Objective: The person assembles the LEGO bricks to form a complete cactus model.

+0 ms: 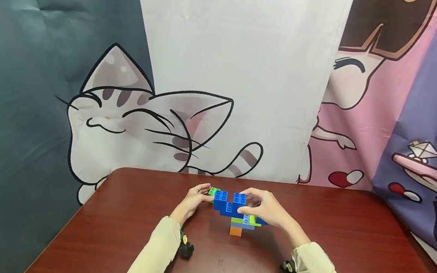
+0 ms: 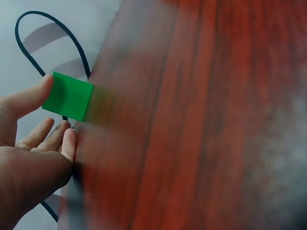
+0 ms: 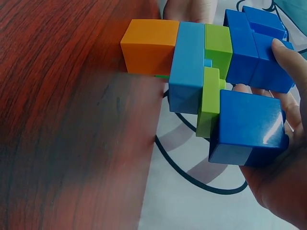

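Note:
My right hand (image 1: pixel 269 207) grips the blue upper part of a toy building-brick model (image 1: pixel 238 211) from its right side. In the right wrist view, the model has dark blue bricks (image 3: pixel 247 127), lime green bricks (image 3: pixel 218 50), a light blue brick (image 3: pixel 187 67) and an orange brick (image 3: pixel 151 45) at its lower end. Left of the model, my left hand (image 1: pixel 193 199) holds a green brick (image 2: pixel 68 97). The thumb lies on the brick's edge in the left wrist view; the forefinger's contact is hidden. In the head view the green brick is close to the blue bricks; whether they touch, I cannot tell.
Below both hands is a reddish-brown wooden table (image 1: pixel 220 272). Behind its far edge hangs a printed cloth (image 1: pixel 245 65) with a cartoon cat. Black wrist cameras (image 1: pixel 186 248) are worn below both hands.

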`<state>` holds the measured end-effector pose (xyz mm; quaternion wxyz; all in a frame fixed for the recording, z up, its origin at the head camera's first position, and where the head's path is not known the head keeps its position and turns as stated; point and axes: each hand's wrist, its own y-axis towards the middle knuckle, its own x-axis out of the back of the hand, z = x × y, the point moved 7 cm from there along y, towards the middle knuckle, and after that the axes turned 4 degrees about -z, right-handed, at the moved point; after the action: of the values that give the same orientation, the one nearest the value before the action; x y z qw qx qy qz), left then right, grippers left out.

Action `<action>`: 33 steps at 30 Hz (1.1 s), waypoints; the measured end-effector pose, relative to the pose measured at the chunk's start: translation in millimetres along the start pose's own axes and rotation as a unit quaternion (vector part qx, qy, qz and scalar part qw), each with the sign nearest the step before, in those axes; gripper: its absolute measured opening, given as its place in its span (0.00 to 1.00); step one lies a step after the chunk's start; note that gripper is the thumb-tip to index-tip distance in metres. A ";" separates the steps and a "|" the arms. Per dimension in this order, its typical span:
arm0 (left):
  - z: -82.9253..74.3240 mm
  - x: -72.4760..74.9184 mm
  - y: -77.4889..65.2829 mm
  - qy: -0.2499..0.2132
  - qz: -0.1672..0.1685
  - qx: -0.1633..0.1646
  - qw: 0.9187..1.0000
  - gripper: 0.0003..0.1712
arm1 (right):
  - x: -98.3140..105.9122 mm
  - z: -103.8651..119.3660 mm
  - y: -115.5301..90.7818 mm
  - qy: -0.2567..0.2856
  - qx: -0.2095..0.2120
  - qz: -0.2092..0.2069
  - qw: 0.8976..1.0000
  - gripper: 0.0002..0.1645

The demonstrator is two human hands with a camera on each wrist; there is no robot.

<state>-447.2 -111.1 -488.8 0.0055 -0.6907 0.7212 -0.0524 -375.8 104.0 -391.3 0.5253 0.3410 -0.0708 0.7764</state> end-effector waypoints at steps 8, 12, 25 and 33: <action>1.7 -1.9 2.2 0.069 -0.033 -0.007 0.997 0.32 | 1.0 -2.1 -0.8 -0.001 0.000 -0.004 1.000 0.22; 0.0 -1.2 1.7 0.088 -0.034 -0.027 0.995 0.28 | 0.9 -1.9 -0.5 0.002 0.002 -0.004 1.000 0.22; -10.6 15.4 -5.2 0.056 -0.031 -0.028 0.998 0.24 | 0.8 -1.1 -1.4 0.008 -0.006 0.004 1.000 0.22; -15.8 29.8 -5.6 0.041 -0.067 -0.025 0.997 0.25 | 1.2 -2.6 -1.0 0.006 -0.014 0.022 1.000 0.22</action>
<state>-444.3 -139.9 -470.8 -0.0451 -0.7346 0.6741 -0.0632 -376.4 106.6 -392.8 0.5133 0.3271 -0.0862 0.7887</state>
